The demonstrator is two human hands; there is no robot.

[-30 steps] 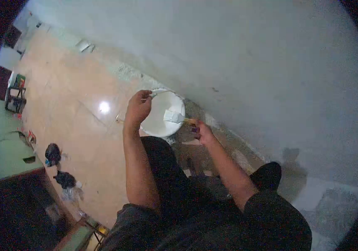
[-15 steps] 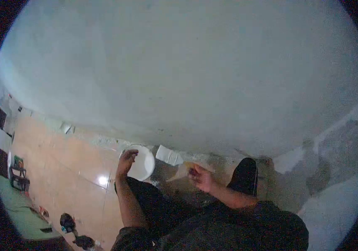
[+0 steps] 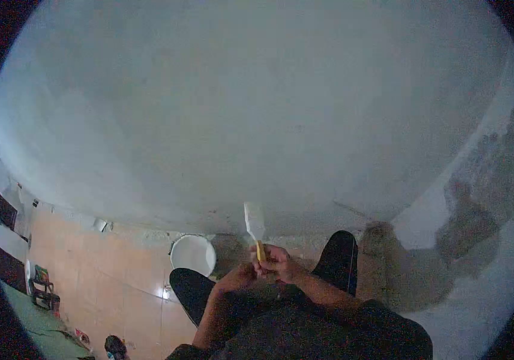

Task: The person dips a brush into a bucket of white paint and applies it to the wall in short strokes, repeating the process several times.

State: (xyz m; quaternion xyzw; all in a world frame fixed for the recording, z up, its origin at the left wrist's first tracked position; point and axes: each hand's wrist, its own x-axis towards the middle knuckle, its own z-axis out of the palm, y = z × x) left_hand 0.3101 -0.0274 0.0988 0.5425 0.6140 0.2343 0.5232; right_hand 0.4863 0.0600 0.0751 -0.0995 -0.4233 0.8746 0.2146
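Observation:
My right hand (image 3: pixel 279 266) is closed around the yellow handle of what looks like a putty knife (image 3: pixel 254 219). Its flat, whitish head points up toward the pale wall (image 3: pixel 257 120), narrowing where it meets the handle. Close against the right hand, by the lower end of the handle, is my left hand (image 3: pixel 239 277). Its fingers are drawn together, and what they grip is hidden. Left of the hands, a white bucket (image 3: pixel 193 255) stands on the floor beside my knee, its inside pale.
My dark-clothed knees (image 3: pixel 336 258) are spread on either side of the hands. Tan floor tiles (image 3: pixel 107 264) run along the wall's foot. Grey damp-looking patches (image 3: pixel 470 228) mark the right side. A dark chair (image 3: pixel 42 285) stands far left, with a dark object (image 3: pixel 114 347) on the floor.
My left hand has moved from beside the bucket to the right hand. The putty knife has swung from lying sideways to pointing up. The view has shifted, so the bucket appears lower.

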